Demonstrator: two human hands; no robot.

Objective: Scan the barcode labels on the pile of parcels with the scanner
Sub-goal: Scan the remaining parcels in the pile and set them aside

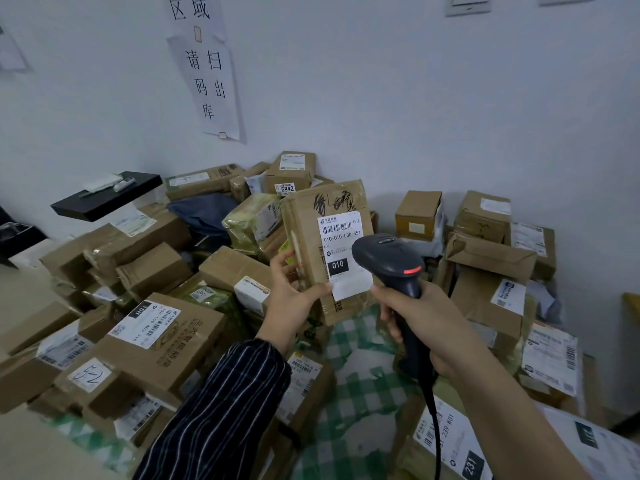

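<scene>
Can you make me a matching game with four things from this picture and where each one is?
Things:
1. scanner
2. parcel with the 010 label
3. paper sign
4. green checked cloth

Places:
A. stuck on the wall
B. held up in the left hand
C. lying under the pile of parcels
D. gripped in the right hand

Right pairs: 1-D, 2-B, 3-A, 4-C.

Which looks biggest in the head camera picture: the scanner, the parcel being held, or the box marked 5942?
Largest to smallest:
held parcel
scanner
box marked 5942
The last sits farther back, so its real size is unsure.
</scene>
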